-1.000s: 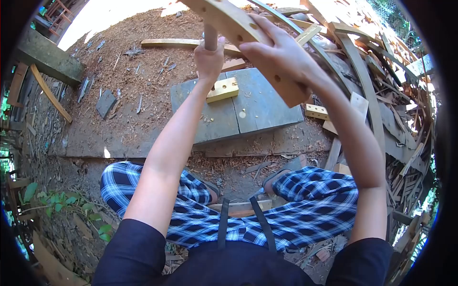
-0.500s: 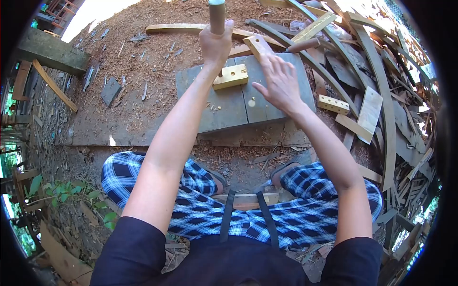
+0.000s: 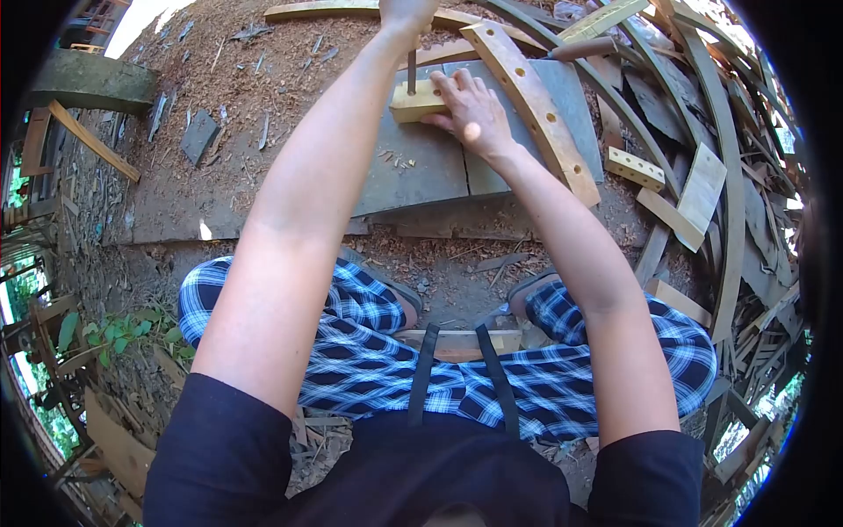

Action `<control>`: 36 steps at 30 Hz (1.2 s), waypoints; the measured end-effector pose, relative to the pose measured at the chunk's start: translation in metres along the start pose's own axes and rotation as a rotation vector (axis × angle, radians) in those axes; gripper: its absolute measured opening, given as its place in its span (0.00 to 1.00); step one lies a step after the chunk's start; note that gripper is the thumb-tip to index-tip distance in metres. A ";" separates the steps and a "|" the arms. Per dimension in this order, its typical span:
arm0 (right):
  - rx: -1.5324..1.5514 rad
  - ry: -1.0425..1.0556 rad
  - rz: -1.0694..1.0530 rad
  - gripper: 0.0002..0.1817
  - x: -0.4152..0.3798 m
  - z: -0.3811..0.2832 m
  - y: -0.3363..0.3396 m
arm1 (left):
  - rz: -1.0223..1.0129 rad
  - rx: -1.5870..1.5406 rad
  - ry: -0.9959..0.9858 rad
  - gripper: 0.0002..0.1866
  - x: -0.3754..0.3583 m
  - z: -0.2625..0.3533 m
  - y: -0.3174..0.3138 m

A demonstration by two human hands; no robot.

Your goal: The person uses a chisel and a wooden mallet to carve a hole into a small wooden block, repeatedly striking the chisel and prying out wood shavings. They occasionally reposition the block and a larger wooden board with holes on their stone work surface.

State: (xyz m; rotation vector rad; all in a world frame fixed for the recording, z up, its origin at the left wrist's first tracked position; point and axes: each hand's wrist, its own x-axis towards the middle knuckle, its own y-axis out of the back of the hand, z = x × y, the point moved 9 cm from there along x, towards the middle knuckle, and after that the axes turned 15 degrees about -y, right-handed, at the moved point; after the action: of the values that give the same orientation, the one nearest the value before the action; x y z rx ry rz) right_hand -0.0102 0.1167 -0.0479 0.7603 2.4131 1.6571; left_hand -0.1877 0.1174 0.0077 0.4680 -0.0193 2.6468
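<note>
My left hand (image 3: 408, 12), at the top edge of the view, is wrapped round the handle of a chisel-like tool. Its narrow metal shaft (image 3: 412, 70) points down into a hole near the left end of a small yellowish wooden block (image 3: 417, 109). My right hand (image 3: 477, 114) grips the block's right end, thumb on the near side and fingers over the top. Just right of that hand a long, slightly curved wooden piece (image 3: 536, 99) with several round holes lies across the grey wooden board (image 3: 417, 180) under the block. The handle's top is out of view.
A wooden-handled tool (image 3: 583, 49) lies beyond the board. To the right are a block with several small holes (image 3: 635, 169), a flat offcut (image 3: 701, 198) and a heap of curved strips (image 3: 727, 176). Wood shavings (image 3: 237, 97) cover the ground at left.
My right hand has left the long holed piece and closed on the small block. The long piece now lies fully in view, slanting toward me. The whole view has shifted, things appearing higher.
</note>
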 end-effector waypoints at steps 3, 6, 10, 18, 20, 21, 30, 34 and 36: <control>0.008 -0.034 -0.033 0.33 0.005 0.000 0.000 | -0.037 0.032 0.089 0.16 0.013 -0.013 -0.002; 0.002 -0.057 -0.046 0.33 0.003 0.000 0.000 | -0.080 0.006 0.147 0.15 0.012 -0.024 -0.007; -0.026 -0.030 0.030 0.33 -0.005 -0.003 0.002 | -0.092 -0.078 -0.065 0.16 -0.002 -0.001 -0.005; -0.092 -0.012 0.097 0.35 -0.011 -0.004 0.001 | 0.016 -0.311 -0.155 0.15 -0.066 0.056 0.036; -0.088 -0.015 0.098 0.35 -0.011 -0.005 0.001 | 0.055 -0.309 -0.142 0.14 -0.073 0.057 0.047; -0.087 -0.022 0.099 0.35 -0.011 -0.004 0.000 | 0.061 -0.306 -0.141 0.14 -0.070 0.053 0.050; -0.017 -0.038 0.101 0.33 -0.014 -0.005 0.003 | -0.161 0.061 0.100 0.17 -0.004 -0.001 -0.012; -0.006 -0.028 0.106 0.32 -0.014 -0.006 0.005 | -0.202 -0.029 0.308 0.12 0.004 -0.032 -0.025; 0.017 0.007 0.119 0.32 -0.016 -0.007 0.007 | -0.191 -0.100 0.341 0.12 0.007 -0.045 -0.023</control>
State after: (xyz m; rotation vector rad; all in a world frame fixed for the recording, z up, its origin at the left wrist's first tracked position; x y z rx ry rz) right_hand 0.0034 0.1056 -0.0420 0.9185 2.4332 1.6854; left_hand -0.1984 0.1447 -0.0342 -0.0180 -0.0003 2.4885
